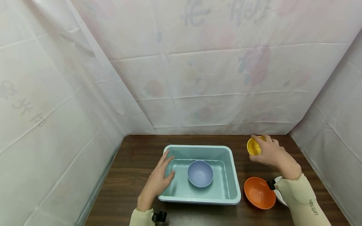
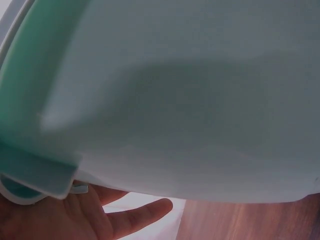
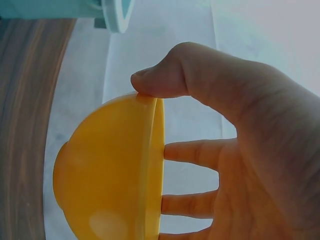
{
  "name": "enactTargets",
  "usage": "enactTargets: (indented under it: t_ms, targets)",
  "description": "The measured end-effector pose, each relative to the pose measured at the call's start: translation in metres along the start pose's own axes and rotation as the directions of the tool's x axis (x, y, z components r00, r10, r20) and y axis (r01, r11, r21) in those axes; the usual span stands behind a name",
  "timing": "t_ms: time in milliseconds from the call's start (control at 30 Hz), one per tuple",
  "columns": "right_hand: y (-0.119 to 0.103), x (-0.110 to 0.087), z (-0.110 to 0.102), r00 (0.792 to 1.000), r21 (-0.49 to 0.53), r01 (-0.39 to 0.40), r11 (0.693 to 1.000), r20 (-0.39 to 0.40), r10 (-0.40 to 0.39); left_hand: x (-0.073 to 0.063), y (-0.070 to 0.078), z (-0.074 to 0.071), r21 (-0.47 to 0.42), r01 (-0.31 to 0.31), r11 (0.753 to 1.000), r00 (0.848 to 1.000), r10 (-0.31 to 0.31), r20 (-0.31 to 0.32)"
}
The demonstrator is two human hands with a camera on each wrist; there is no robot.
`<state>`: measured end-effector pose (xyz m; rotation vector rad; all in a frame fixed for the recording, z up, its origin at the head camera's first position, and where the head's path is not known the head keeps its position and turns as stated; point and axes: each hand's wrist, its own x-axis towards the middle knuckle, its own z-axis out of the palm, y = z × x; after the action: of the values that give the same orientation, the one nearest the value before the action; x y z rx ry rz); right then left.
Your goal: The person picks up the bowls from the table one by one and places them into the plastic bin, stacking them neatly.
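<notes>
My right hand point(image 1: 270, 152) grips a yellow bowl point(image 1: 253, 146) at the back right of the table. In the right wrist view, the thumb lies on the rim of the yellow bowl point(image 3: 112, 170) and the fingertips meet its mouth side. My left hand point(image 1: 159, 179) is at the left rim of a light blue-green basin point(image 1: 236, 191), its fingers spread and extended. A lavender bowl point(image 1: 200, 173) sits upright inside that basin. In the left wrist view, the basin's wall point(image 2: 200, 125) covers most of the picture and hides part of the hand.
An orange bowl point(image 1: 259, 193) stands right of the basin on the dark wooden table point(image 1: 135, 153). Beside it a white dish point(image 1: 280, 191) shows partly behind the right sleeve. Pale printed sheets point(image 1: 198, 78) hang behind and at both sides.
</notes>
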<state>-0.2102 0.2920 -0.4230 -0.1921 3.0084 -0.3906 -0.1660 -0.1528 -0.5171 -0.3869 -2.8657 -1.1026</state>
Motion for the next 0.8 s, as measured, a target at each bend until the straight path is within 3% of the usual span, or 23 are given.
enactTargets:
  t_ms: [800]
  targets:
    - [-0.044, -0.002, -0.01, 0.998, 0.007, 0.052, 0.999, -0.021, -0.052, 0.002, -0.005, 0.003, -0.027, -0.013, 1.0, 1.0, 0.013, -0.022]
